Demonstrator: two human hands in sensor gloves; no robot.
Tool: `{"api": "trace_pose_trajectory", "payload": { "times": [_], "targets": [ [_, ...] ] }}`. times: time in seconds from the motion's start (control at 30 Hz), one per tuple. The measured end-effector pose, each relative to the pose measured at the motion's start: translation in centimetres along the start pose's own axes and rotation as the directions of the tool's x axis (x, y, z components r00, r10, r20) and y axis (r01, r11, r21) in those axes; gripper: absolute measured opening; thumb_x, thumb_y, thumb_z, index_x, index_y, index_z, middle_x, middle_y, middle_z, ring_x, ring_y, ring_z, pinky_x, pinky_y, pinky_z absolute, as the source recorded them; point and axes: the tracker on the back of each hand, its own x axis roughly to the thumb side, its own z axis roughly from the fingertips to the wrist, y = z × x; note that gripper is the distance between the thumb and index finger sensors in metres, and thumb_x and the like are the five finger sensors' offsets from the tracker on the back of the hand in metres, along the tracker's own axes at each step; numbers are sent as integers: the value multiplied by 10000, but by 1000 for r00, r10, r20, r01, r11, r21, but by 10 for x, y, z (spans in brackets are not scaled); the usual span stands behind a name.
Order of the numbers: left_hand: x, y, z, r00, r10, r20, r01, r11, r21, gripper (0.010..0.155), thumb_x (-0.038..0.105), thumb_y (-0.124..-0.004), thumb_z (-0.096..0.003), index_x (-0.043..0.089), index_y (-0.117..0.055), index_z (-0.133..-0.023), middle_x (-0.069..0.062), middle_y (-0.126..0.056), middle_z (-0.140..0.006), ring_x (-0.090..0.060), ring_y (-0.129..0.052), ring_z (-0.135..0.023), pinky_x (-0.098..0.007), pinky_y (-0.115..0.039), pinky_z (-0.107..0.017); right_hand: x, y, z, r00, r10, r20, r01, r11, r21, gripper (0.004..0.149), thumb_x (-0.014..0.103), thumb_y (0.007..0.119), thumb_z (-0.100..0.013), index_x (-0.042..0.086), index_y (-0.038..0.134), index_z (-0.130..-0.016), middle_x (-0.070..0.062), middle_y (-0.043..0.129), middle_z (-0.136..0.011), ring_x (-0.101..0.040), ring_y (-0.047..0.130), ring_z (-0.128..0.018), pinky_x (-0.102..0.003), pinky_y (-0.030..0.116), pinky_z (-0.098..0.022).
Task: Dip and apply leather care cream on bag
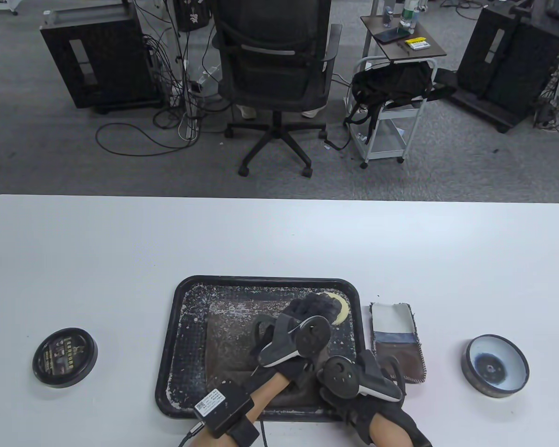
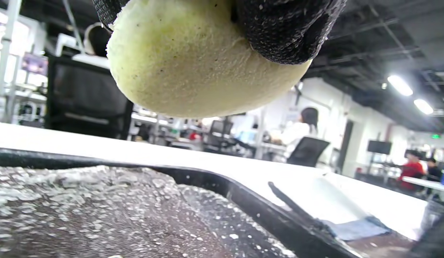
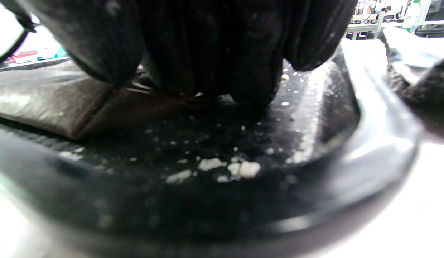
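1. Two hands are over the black tray (image 1: 181, 335) near the front edge of the worktop (image 1: 121, 251), and I read this as the applying stage: my left hand (image 1: 303, 326) reaches toward the tray's far right corner while my right hand (image 1: 354, 382) sits at the near right corner.

2. My left fingers (image 2: 286, 32) are curled round a pale yellow sponge (image 2: 193, 68), pinching it from above. In the left wrist view the sponge hangs clear above the tray floor, not touching it, so I judge it to be lifted between strokes.

3. The brown leather bag (image 1: 228, 344) lies flat in the tray, dusted with whitish flecks of cream. It sits to the near left of the sponge, partly under my left wrist.

4. My right fingers (image 3: 207, 53) press down at the bag's near right corner, where leather meets tray floor in the right wrist view. I take this as pinning the bag so it will not slide under rubbing. They look bunched, but whether they pinch the edge or only press, I cannot tell.

5. The open cream tin (image 1: 496, 365) stands well apart on the right, its lid (image 1: 65, 356) well apart on the left, leaving both clear of the tray. A leather swatch (image 1: 396, 342) lies just beside the tray's right rim.
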Motion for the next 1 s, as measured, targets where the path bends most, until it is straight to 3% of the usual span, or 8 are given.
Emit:
{"api": "trace_pose_trajectory", "payload": {
  "times": [0.13, 0.37, 0.6, 1.0],
  "targets": [
    [-6, -26, -10, 995, -100, -21, 98, 992, -76, 543, 384, -799, -412, 396, -672, -940, 90, -728, -1022, -194, -758, -966, -400, -685, -719, -1, 0, 0, 1000, -16, -1, 16, 1000, 7, 491, 390, 833, -387, 158, 932, -809, -74, 891, -877, -338, 948, -754, -522, 760, -593],
    [-9, -46, -11, 977, -213, -3, 208, 958, -196, 547, 371, -809, -409, 412, -665, -935, 99, -706, -1026, -187, -734, -976, -402, -668, -728, -3, 0, 0, 999, -45, -8, 45, 999, 24, 497, 388, 829, -391, 156, 922, -821, -76, 876, -891, -342, 928, -768, -528, 747, -598],
    [-5, -46, -6, 949, -313, -21, 305, 935, -180, 536, 353, -812, -407, 390, -687, -927, 78, -730, -1011, -204, -766, -953, -413, -690, -709, -1, 0, 0, 999, -31, -19, 31, 999, 16, 493, 390, 822, -395, 152, 925, -815, -78, 879, -885, -344, 931, -759, -526, 749, -597],
    [-29, -37, 7, 889, -436, -143, 401, 890, -219, 535, 351, -810, -404, 394, -689, -922, 78, -740, -1003, -203, -787, -944, -411, -709, -701, -2, 0, 0, 998, -48, -30, 48, 999, 16, 487, 389, 815, -399, 159, 922, -815, -74, 878, -885, -334, 930, -754, -524, 745, -598]
  ]
}}
